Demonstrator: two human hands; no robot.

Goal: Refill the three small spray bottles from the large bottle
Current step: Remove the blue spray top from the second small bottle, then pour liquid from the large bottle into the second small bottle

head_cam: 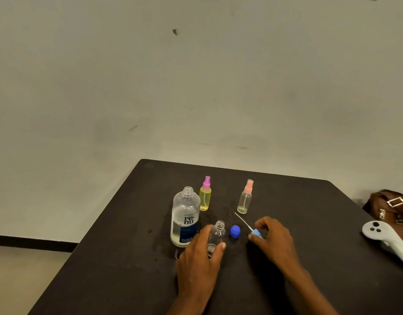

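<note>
Three small spray bottles stand mid-table (pixel 309 223): yellow bottle (pixel 205 197) and pink-topped bottle (pixel 244 200) toward the far edge, open clear bottle (pixel 218 233) gripped by the curled left hand (pixel 200 262). Large bottle (pixel 184 219) stands uncapped just beside it; right hand (pixel 275 242) pinches the blue spray head (pixel 256 234), near the blue cap (pixel 235 231)

Light: dim, yellowish, diffuse — faint soft shadow on the dark matte tabletop (pixel 105 269) just under the fingers (pixel 263 222). Dull sheen on the large clear plastic bottle (pixel 185 214) left of them. Focus soft throughout — edges stretched.
</note>
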